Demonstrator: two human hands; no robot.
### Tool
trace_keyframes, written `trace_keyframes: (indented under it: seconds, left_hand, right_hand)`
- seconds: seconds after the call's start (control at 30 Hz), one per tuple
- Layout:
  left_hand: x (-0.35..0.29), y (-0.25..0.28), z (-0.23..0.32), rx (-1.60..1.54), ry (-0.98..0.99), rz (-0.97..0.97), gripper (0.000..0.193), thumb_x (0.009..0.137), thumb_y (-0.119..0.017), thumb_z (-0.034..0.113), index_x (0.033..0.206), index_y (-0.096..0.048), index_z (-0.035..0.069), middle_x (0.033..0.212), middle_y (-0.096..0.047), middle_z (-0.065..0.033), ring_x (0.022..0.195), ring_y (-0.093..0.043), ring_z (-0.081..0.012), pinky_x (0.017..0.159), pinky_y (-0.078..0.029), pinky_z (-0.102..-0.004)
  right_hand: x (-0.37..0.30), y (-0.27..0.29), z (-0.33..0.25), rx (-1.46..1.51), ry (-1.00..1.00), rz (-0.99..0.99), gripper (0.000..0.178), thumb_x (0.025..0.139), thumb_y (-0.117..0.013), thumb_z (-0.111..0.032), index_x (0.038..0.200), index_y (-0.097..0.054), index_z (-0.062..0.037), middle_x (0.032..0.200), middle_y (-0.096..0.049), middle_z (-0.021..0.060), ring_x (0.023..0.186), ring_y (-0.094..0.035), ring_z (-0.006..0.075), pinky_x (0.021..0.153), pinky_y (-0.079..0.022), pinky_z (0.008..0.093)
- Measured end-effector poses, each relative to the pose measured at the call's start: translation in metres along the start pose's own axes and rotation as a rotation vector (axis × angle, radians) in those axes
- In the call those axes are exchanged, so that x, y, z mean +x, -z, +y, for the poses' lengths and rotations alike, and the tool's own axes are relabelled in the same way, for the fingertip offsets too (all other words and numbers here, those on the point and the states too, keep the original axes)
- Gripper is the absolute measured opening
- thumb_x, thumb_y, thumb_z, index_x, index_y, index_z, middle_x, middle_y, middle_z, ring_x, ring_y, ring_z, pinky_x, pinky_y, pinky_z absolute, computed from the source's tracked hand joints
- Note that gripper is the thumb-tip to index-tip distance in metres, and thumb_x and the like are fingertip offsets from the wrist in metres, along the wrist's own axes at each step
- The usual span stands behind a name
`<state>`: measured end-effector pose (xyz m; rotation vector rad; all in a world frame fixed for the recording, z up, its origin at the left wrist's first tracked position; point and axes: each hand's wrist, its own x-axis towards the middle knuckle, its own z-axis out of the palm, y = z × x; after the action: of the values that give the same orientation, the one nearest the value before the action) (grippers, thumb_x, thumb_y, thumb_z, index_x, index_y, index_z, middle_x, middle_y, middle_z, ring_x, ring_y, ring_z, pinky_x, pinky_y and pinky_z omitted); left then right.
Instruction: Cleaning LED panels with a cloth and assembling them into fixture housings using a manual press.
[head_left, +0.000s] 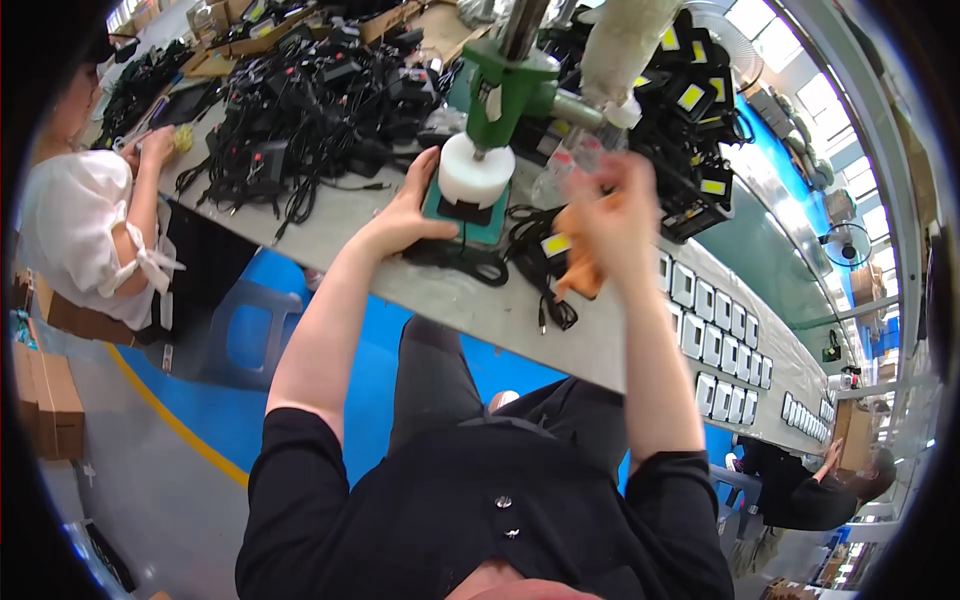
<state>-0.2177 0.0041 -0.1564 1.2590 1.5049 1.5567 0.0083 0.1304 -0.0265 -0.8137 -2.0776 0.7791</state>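
Observation:
A green hand press (pixel 497 105) stands before me with its round white pressing head (pixel 476 170) lowered. Beneath the head, a black piece (pixel 466 212) shows on the green base (pixel 488 232); most of it is hidden. My left hand (pixel 405 215) rests against the left side of the base, fingers stretched and thumb spread along the front. My right hand (pixel 622 222) is raised right of the press, smeared by motion. An orange cloth (pixel 580 262) shows beside its palm; whether the fingers hold it cannot be made out. A black cable (pixel 455 262) lies coiled before the base.
Black adapters with cables (pixel 310 110) heap up at the left. More black boxes with yellow labels (pixel 690 97) are stacked right of the press. Rows of white-and-black pieces (pixel 712 340) line the table's right part. Co-workers sit at left (pixel 85 220) and far right (pixel 815 490).

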Motion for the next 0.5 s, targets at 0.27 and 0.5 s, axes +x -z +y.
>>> trace_keyframes:
  seconds: [0.27,0.5]
  left_hand:
    - [0.004,-0.003,0.027,-0.026,0.076,-0.046,0.119,0.055,-0.076,-0.002,0.151,-0.007,0.011,0.153,-0.025,-0.0123,0.142,-0.021,-0.0242,0.115,-0.017,-0.0355]
    - [0.006,-0.004,0.038,0.039,0.089,-0.056,0.116,0.059,-0.075,0.001,0.152,-0.006,0.012,0.148,-0.036,-0.0146,0.134,-0.036,-0.0252,0.112,-0.027,-0.0364]
  right_hand:
    - [0.119,0.075,-0.156,0.349,0.029,-0.194,0.063,0.086,-0.062,-0.048,0.12,-0.053,0.0036,0.104,-0.063,0.0126,0.09,-0.062,0.0178,0.082,-0.049,0.0277]
    - [-0.045,0.031,-0.076,0.098,0.69,0.169,0.018,0.071,-0.072,-0.004,0.083,-0.057,-0.0023,0.084,-0.064,0.0119,0.069,-0.063,0.0224,0.063,-0.051,0.0307]
